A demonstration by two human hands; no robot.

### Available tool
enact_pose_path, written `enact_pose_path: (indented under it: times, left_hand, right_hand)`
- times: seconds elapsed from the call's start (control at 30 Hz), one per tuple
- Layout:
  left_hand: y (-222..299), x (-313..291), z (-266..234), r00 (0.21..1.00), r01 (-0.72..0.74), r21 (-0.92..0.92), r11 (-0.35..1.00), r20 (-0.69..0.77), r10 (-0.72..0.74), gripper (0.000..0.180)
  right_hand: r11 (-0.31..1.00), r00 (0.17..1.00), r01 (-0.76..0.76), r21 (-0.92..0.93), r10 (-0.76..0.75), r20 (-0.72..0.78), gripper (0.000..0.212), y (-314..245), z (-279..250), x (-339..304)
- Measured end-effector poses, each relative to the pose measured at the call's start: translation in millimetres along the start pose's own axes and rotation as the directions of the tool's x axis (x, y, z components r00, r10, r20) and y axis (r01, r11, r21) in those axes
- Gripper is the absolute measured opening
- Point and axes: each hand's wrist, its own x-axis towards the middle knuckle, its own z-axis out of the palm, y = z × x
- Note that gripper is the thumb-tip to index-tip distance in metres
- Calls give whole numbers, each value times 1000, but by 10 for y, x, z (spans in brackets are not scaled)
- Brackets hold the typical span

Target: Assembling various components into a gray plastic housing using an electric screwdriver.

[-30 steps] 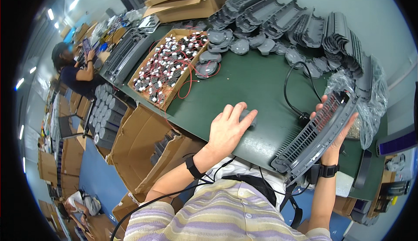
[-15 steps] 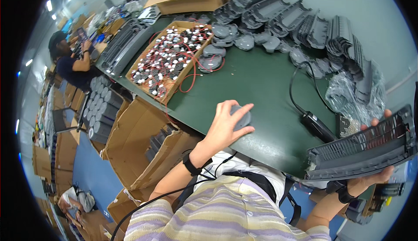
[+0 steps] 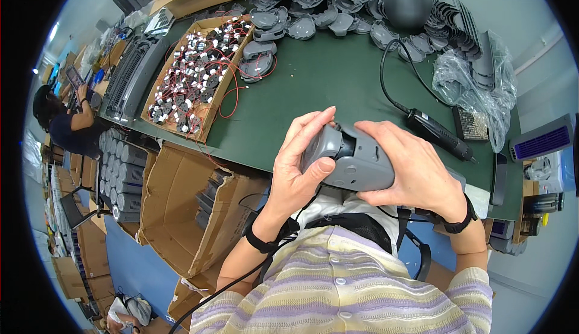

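You are grasping the grey rounded cap (image 3: 321,143) between the thumb and fingers of your left hand (image 3: 297,164), while your right hand (image 3: 416,168) is clasping the long grey housing (image 3: 362,168) over its top. You are holding both above the near edge of the green table (image 3: 301,102). The housing's capped end is pointing left, its long axis running rightward beneath your right hand.

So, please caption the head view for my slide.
Both hands hold a grey cap and housing at a green table.
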Motion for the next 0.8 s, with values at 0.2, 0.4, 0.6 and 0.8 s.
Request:
enact_pose_path:
  times: [0.2,0.4,0.6,0.8]
  left_hand:
    - [-9,-36,-24,999,-24,73,997,50,20,73]
    - [-44,-74,-15,978,-186,329,926,156,141,94]
    - [-272,-208,-173,989,-108,574,812,147,28,116]
    - [-416,-264,-138,994,33,470,882,80,-80,126]
  right_hand:
    - [1000,1000,-12,5,12,20,90,-60,117,15]
    - [1000,1000,22,-10,-22,-15,89,-23,259,64]
    - [994,975,-50,-99,70,211,86,93,406,307]
    - [993,968,-24,-114,51,247,83,232,509,380]
